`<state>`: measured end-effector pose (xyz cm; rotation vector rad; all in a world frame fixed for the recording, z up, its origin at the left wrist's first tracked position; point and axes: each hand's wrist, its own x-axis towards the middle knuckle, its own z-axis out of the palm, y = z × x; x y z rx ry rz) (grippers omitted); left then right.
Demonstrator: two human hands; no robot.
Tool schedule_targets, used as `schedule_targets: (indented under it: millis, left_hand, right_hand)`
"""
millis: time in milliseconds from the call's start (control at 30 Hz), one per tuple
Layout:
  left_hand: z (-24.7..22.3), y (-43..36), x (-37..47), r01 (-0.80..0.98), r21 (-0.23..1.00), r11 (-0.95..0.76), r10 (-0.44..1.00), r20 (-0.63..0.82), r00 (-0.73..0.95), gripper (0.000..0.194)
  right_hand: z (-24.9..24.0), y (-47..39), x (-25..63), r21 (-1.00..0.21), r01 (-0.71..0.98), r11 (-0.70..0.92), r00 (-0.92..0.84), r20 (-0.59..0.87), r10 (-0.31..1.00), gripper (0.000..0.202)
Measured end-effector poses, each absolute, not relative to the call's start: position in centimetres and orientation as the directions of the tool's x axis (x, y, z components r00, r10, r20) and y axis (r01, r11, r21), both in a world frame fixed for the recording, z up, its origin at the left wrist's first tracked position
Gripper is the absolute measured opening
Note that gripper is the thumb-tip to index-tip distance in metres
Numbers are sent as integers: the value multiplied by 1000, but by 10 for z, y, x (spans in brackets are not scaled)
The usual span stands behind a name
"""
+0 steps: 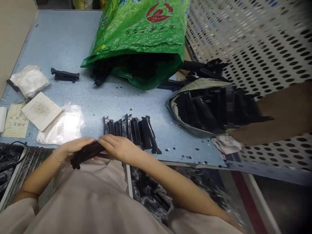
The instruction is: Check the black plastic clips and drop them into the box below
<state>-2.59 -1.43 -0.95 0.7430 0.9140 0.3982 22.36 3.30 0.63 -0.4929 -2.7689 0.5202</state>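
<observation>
Close to my body at the table's front edge, both hands are closed on a dark bundle of long black plastic parts [89,152]. My left hand [79,145] wraps its left side, a thin bracelet at the wrist. From above, my right hand [119,148] grips the other end, its fingers curled over. How many parts are held cannot be made out. Just beyond my right hand, several similar black plastic pieces [133,128] lie side by side in a row on the blue table [97,97]. One more black piece [65,75] lies alone farther back.
A green woven sack [143,35] gapes at the back with black parts inside. At right, a grey sack [185,126] holds many more. Clear plastic bags [60,126], a white square tile [42,110] and a yellow note [16,122] lie left. A perforated panel [275,58] borders the right.
</observation>
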Motion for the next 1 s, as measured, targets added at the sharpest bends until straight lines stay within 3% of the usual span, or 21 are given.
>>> schedule_targets:
  millis: [67, 100, 167, 267, 333, 400, 500, 667, 867, 1000]
  left_hand:
    - [-21, -21, -41, 60, 847, 528, 810, -524, 262, 55]
    - [-28, -24, -48, 182, 889, 421, 898, -437, 58, 50]
    - [-43, -30, -59, 516, 816, 261, 961, -171, -217, 39]
    - [-61, -34, -73, 762, 630, 150, 973, 43, -227, 23]
    - [-66, -32, -85, 698, 701, 148, 974, 20, -226, 20]
    - [-68, -29, -97, 493, 843, 215, 953, -72, -293, 20]
    - [-65, -25, -107, 181, 935, 304, 909, -228, -350, 29]
    - [-61, -27, -104, 170, 961, 220, 946, -168, -276, 23]
    - [-55, -43, -116, 11, 987, 158, 868, -133, -478, 29]
    - [-45, -54, -120, 384, 921, 64, 930, 84, -358, 5]
  right_hand:
    - [-4, 36, 232, -478, 353, 804, -858, 177, 482, 34]
    - [-10, 37, 236, -554, 407, 726, -801, 165, 575, 37]
    - [-21, 38, 238, -762, 448, 468, -619, 113, 777, 42]
    - [-33, 32, 223, -979, 202, -28, -420, -113, 900, 46]
    - [-36, 26, 203, -959, -23, -283, -432, -246, 868, 46]
    - [-36, 21, 180, -868, -195, -456, -483, -320, 815, 43]
    - [-36, 17, 149, -702, -322, -636, -589, -378, 715, 40]
    - [-52, 19, 95, -539, -331, -774, -697, -413, 586, 32]
    - [-74, 30, 80, -622, -373, -689, -535, -462, 707, 32]
    - [-62, 26, 105, -762, -319, -563, -425, -416, 804, 33]
